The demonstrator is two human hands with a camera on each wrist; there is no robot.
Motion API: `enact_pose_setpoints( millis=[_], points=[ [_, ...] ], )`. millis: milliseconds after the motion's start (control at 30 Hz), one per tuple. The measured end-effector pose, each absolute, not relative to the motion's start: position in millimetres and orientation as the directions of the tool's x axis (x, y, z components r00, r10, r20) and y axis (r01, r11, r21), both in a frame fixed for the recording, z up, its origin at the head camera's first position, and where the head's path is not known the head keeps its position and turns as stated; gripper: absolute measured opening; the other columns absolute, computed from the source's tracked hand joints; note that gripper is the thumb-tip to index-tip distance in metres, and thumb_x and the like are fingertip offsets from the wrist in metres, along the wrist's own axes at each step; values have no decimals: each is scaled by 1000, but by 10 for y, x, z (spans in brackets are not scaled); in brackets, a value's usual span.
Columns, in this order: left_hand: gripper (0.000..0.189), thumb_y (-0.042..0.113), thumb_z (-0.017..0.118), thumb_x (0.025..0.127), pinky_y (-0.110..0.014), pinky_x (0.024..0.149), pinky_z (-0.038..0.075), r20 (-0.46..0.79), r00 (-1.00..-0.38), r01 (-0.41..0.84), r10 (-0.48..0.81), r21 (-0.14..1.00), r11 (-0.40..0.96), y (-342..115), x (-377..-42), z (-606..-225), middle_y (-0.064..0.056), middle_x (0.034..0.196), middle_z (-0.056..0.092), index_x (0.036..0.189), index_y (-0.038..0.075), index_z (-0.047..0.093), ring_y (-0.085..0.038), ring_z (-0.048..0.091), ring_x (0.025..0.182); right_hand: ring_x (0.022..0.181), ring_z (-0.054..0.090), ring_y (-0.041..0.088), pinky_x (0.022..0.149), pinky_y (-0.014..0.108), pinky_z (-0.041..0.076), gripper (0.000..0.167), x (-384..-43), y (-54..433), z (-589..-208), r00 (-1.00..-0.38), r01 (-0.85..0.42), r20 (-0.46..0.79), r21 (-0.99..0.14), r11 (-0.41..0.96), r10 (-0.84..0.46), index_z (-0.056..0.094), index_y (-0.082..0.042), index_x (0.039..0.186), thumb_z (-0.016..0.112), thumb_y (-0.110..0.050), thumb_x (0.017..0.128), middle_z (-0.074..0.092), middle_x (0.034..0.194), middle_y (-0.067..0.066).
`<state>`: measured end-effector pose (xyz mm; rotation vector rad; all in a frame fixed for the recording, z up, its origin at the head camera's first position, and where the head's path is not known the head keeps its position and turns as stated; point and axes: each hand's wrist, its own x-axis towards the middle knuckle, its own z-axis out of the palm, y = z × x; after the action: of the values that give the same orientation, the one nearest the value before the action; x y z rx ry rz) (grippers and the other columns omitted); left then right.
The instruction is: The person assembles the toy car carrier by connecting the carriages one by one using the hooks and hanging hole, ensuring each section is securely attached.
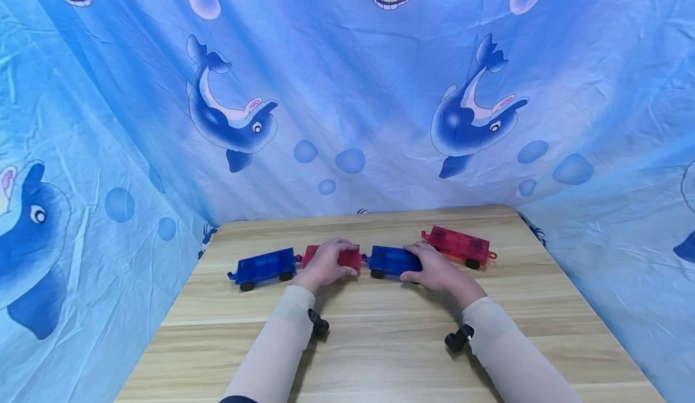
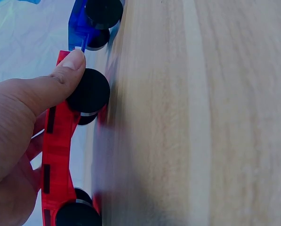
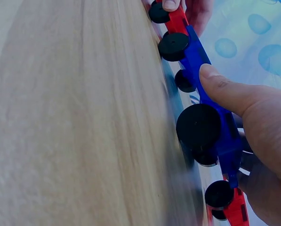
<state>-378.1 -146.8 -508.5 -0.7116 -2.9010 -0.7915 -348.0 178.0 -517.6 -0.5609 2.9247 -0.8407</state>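
My left hand (image 1: pixel 329 263) grips a red toy train car (image 2: pixel 58 146) across its sides, thumb on the near side by a black wheel. To its right, my right hand (image 1: pixel 433 267) holds a blue toy train car (image 1: pixel 390 259), thumb on the near side and fingers over the far side. These two cars meet end to end at their couplings. At the left end another blue car (image 1: pixel 266 266) joins the held red car's hook. A second red car (image 1: pixel 458 246) stands angled just right of the right hand; whether it touches the held blue car is hidden.
All the cars stand on a wooden table (image 1: pixel 374 349). Behind and beside it hangs a blue curtain (image 1: pixel 353 101) printed with dolphins and bubbles. A small black wrist camera (image 1: pixel 319 324) is strapped to the left sleeve, another camera (image 1: pixel 458 338) to the right sleeve.
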Motion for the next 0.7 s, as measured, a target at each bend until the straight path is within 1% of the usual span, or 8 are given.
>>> enact_pose_setpoints(
  millis=[233, 433, 467, 600, 667, 700],
  points=[
    [66, 31, 91, 83, -50, 115, 42, 164, -896, 439, 413, 471, 765, -1487, -3767, -5078, 1, 145, 58, 143, 22, 66, -28, 50, 138, 152, 28, 47, 114, 69, 34, 88, -3443, 1781, -5160, -935, -336, 90, -529, 779, -343, 47, -10, 158, 81, -52, 89, 35, 164, 24],
    [65, 29, 91, 84, -52, 114, 43, 169, -897, 437, 408, 474, 764, -1536, -3763, -5084, -3, 146, 58, 143, 21, 66, -31, 49, 139, 153, 25, 47, 116, 69, 31, 84, -3404, 1859, -5132, -941, -324, 121, -594, 736, -316, 46, -11, 159, 77, -53, 93, 31, 166, 25],
    [65, 29, 91, 84, -52, 114, 43, 171, -897, 438, 408, 475, 764, -1545, -3765, -5090, -3, 146, 58, 143, 21, 66, -31, 49, 139, 152, 28, 47, 116, 69, 32, 83, -3398, 1875, -5124, -940, -326, 131, -608, 724, -314, 46, -11, 159, 76, -53, 94, 31, 166, 25],
    [65, 29, 91, 84, -53, 114, 43, 172, -901, 430, 399, 478, 766, -1575, -3760, -5100, -3, 146, 58, 143, 22, 66, -32, 49, 139, 152, 29, 47, 115, 69, 31, 82, -3396, 1953, -5096, -938, -343, 189, -637, 690, -291, 48, -12, 158, 71, -59, 94, 34, 165, 24],
    [64, 29, 92, 84, -53, 114, 43, 175, -900, 433, 399, 471, 768, -1591, -3758, -5102, -3, 145, 59, 143, 22, 66, -32, 49, 138, 151, 31, 46, 115, 69, 32, 80, -3405, 1996, -5079, -938, -345, 219, -651, 676, -268, 50, -12, 156, 71, -59, 95, 37, 163, 23],
    [64, 29, 92, 84, -53, 114, 43, 178, -899, 435, 401, 469, 769, -1598, -3755, -5099, -4, 145, 59, 142, 21, 67, -32, 50, 138, 152, 29, 46, 116, 69, 31, 79, -3413, 2019, -5073, -939, -345, 233, -652, 675, -254, 51, -12, 156, 71, -58, 95, 39, 162, 23]
  ],
)
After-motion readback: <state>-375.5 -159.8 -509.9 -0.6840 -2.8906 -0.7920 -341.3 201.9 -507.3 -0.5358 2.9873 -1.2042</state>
